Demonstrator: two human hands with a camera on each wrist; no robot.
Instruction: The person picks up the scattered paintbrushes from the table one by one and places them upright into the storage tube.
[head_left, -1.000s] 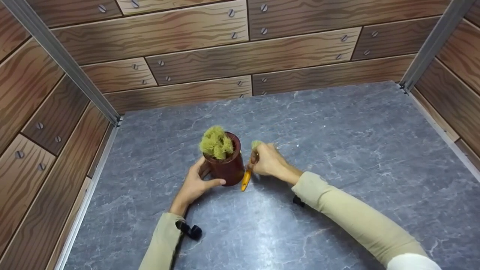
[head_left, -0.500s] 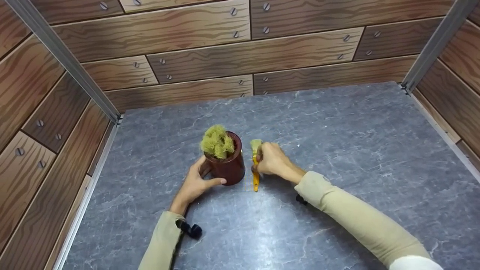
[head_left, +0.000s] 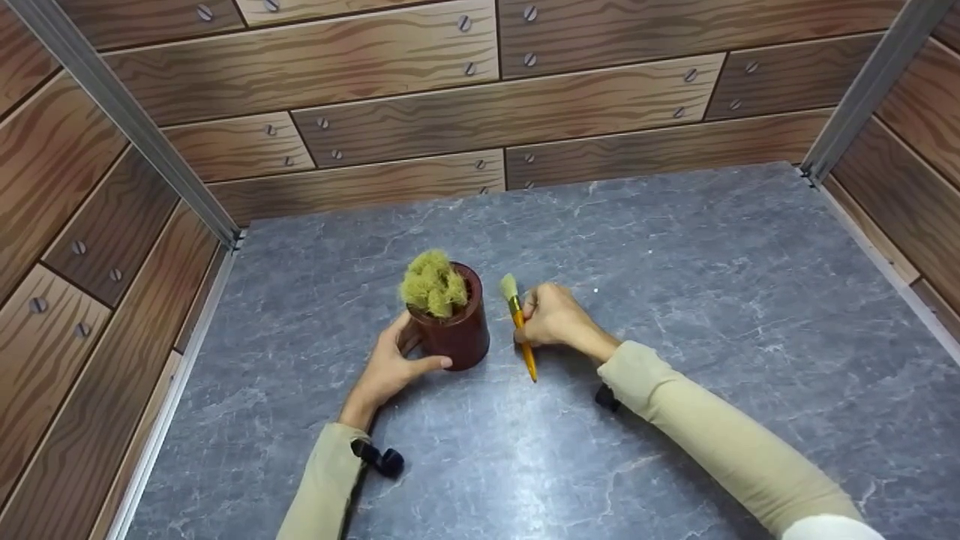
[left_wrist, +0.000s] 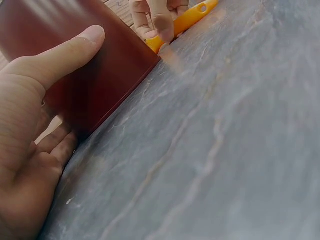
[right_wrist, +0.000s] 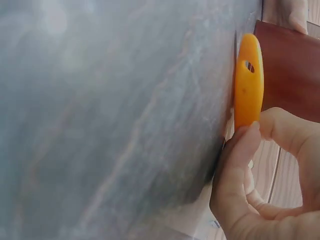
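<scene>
A dark red plant pot point(head_left: 454, 337) stands upright on the table, with a fuzzy yellow-green cactus-like plant point(head_left: 432, 285) in it. My left hand point(head_left: 391, 366) holds the pot low on its left side, thumb across the front and fingers around the back, partly hidden. Just right of the pot, my right hand point(head_left: 553, 315) pinches a paintbrush point(head_left: 529, 360) between thumb and fingers. Its pale bristles point away from me, and its orange handle slants toward me close over the table. In the right wrist view the handle's holed end point(right_wrist: 248, 80) sticks out past the fingertips.
The grey marbled tabletop point(head_left: 675, 285) is bounded by wood-patterned panels point(head_left: 405, 135) at the back and both sides. Metal posts point(head_left: 862, 97) stand in the back corners. A black strap device point(head_left: 379, 459) sits on the left wrist.
My right hand has shifted slightly right, taking the paintbrush away from the pot. The brush has turned, so its handle end swings from lower left to lower right. The left hand and pot stay put.
</scene>
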